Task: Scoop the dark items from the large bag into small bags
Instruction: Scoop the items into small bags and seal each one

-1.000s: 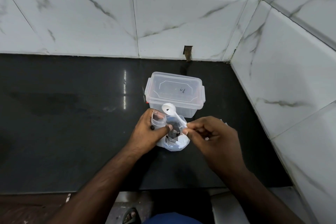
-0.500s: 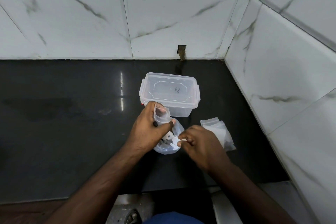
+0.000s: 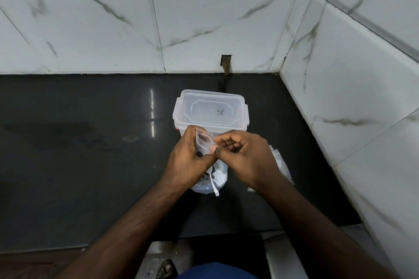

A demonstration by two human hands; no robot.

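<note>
My left hand (image 3: 187, 156) holds a small clear zip bag (image 3: 205, 142) upright, with a dark item (image 3: 199, 154) showing at its lower left. My right hand (image 3: 244, 154) pinches the small bag's right edge between thumb and forefinger. Below both hands the large clear bag (image 3: 214, 180) sits on the black counter, and dark items show through it. The white spoon's handle (image 3: 214, 186) sticks out of the large bag toward me; its bowl is hidden inside.
A clear lidded plastic box (image 3: 209, 110) stands just behind the hands. A pile of spare small bags (image 3: 282, 165) lies to the right, partly under my right wrist. Tiled walls close the back and right. The counter edge (image 3: 68, 248) runs near me.
One second ago my right hand held the white spoon over the bags. It lowered the spoon into the large bag, let go, and now pinches the small bag.
</note>
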